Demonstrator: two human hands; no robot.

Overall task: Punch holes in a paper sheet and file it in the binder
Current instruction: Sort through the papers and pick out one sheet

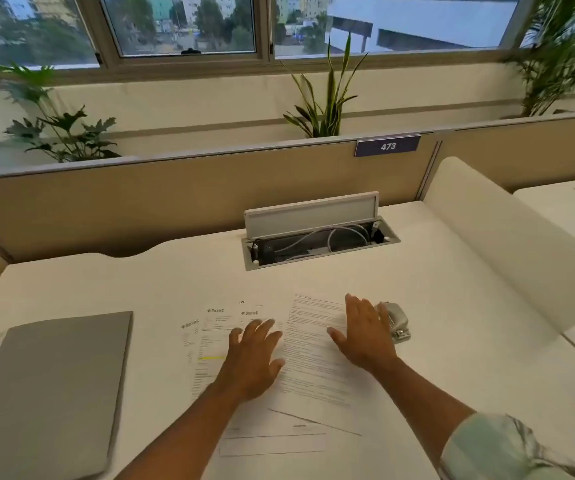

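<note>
Nearest, both hands lay flat with fingers spread, gripping nothing: the left hand (256,358) on loose white printed sheets (209,337), the right hand (365,336) on the top text page (313,362). Beyond sat the small silver metal punch (396,322) (grey closed binder (50,389) far left). Better to isolate one sheet first.

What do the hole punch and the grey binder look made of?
Hole punch: looks like metal, silvery with a dull sheen and bright highlights on its top; partly hidden by the right hand.
Grey binder: matte, flat, no glare; probably plastic or coated board, cannot tell which.
</note>
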